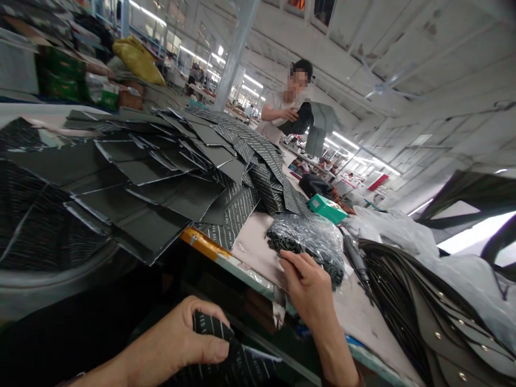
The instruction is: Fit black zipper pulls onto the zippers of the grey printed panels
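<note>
My left hand (201, 336) is wrapped round a folded piece of dark striped fabric (213, 327) with printed lettering, below the table's front edge. Over the table (253, 244), my right hand (304, 277) has its thumb and fingertips pinched together at the near edge of a clear plastic bag (310, 242) of small dark pieces. What the fingertips hold, if anything, is too small to make out. To the left lie overlapping dark panels (161, 199), some plain side up and some showing the striped print.
A green box (327, 208) stands behind the bag. Right of it lie a dark-handled tool (355, 255) and a pile of long dark straps (419, 306) with metal studs. Beyond the table a person (278, 110) holds dark pieces.
</note>
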{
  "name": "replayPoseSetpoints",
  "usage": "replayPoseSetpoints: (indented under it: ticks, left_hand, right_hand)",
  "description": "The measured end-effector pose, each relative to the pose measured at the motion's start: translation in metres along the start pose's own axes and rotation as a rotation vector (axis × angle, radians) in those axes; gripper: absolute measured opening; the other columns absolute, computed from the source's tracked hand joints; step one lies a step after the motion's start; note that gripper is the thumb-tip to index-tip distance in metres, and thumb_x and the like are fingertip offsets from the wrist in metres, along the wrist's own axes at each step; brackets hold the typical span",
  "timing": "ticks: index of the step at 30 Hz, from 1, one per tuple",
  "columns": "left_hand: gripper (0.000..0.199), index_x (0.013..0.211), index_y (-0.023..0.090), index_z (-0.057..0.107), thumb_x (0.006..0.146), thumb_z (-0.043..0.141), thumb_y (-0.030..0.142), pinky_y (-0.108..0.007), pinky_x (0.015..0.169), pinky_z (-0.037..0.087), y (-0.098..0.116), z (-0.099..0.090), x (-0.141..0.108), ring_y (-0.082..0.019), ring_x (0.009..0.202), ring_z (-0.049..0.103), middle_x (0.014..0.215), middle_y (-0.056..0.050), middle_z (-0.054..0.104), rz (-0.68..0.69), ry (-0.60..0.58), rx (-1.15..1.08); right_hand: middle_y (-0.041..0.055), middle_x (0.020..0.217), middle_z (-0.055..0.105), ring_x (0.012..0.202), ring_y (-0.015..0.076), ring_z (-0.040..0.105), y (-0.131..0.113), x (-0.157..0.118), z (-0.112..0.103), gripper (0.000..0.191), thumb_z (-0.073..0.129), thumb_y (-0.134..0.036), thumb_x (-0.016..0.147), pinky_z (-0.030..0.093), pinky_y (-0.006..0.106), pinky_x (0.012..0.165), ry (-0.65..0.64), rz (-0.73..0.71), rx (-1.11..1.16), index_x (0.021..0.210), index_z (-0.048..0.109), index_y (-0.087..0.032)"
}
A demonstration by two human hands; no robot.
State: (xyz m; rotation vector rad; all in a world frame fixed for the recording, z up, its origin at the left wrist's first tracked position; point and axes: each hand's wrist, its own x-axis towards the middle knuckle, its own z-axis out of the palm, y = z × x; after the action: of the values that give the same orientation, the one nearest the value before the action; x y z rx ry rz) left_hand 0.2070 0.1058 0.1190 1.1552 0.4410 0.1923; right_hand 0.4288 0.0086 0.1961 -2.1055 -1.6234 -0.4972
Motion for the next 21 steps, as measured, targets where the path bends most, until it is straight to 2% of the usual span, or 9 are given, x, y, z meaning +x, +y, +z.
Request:
replayPoseSetpoints:
  ticks: [3,6,10,12,15,18,21]
  left_hand:
    - [0.034,0.073,0.012,0.073,0.060,0.087,0.041,-0.023,0.056,0.036,0.001,-0.002,-0.003,-0.012,0.057,0.049,0.060,0.001,0.060,-0.016,-0.030,-0.001]
    - [0.032,0.073,0.013,0.073,0.061,0.086,0.040,-0.022,0.055,0.037,0.002,-0.002,-0.005,-0.012,0.057,0.051,0.060,0.001,0.061,-0.033,-0.033,0.007]
    - [0.030,0.074,0.013,0.073,0.062,0.086,0.038,-0.022,0.055,0.038,-0.001,0.000,-0.008,-0.013,0.057,0.052,0.060,0.001,0.062,-0.073,-0.055,0.016]
    - [0.028,0.075,0.014,0.074,0.062,0.086,0.037,-0.022,0.056,0.040,-0.003,0.001,-0.010,-0.013,0.058,0.053,0.062,0.001,0.063,-0.096,-0.073,0.006]
    - [0.026,0.074,0.015,0.073,0.063,0.086,0.035,-0.021,0.055,0.040,-0.004,0.002,-0.011,-0.013,0.060,0.053,0.062,0.002,0.063,-0.088,-0.083,0.015]
    - [0.027,0.074,0.015,0.074,0.065,0.085,0.037,-0.020,0.054,0.038,-0.002,0.004,-0.012,-0.012,0.059,0.052,0.061,0.002,0.062,-0.084,-0.084,0.033]
    - [0.025,0.075,0.014,0.074,0.065,0.083,0.036,-0.019,0.053,0.036,0.000,0.005,-0.011,-0.011,0.056,0.050,0.060,0.002,0.062,-0.093,-0.086,0.048]
  right_hand:
    - [0.0035,0.090,0.071,0.080,0.0147,0.068,-0.009,-0.021,-0.021,0.019,0.058,-0.019,0.096,0.052,0.023,0.072,0.030,0.029,0.227,0.107,0.073,-0.020]
    - [0.0005,0.086,0.069,0.077,0.0136,0.066,-0.017,-0.046,-0.040,0.024,0.061,-0.015,0.094,0.052,0.023,0.067,0.000,0.065,0.482,0.112,0.073,-0.026]
    - [0.0012,0.087,0.067,0.076,0.0144,0.066,-0.025,-0.077,-0.047,0.035,0.059,-0.009,0.092,0.054,0.024,0.063,-0.077,0.052,0.634,0.117,0.072,-0.030]
    - [0.0029,0.090,0.066,0.078,0.0150,0.066,-0.027,-0.087,-0.043,0.038,0.058,-0.006,0.091,0.055,0.024,0.063,-0.078,0.026,0.634,0.118,0.072,-0.030]
    - [0.0041,0.094,0.068,0.083,0.0156,0.069,-0.032,-0.097,-0.036,0.040,0.060,-0.004,0.090,0.057,0.024,0.067,-0.029,-0.013,0.520,0.120,0.069,-0.028]
    - [0.0025,0.094,0.071,0.082,0.0145,0.070,-0.036,-0.099,-0.031,0.040,0.066,-0.006,0.087,0.058,0.022,0.074,0.055,0.003,0.390,0.122,0.065,-0.026]
    - [0.0003,0.090,0.072,0.077,0.0129,0.070,-0.037,-0.098,-0.025,0.038,0.069,-0.010,0.087,0.058,0.020,0.075,0.078,0.020,0.337,0.122,0.063,-0.025]
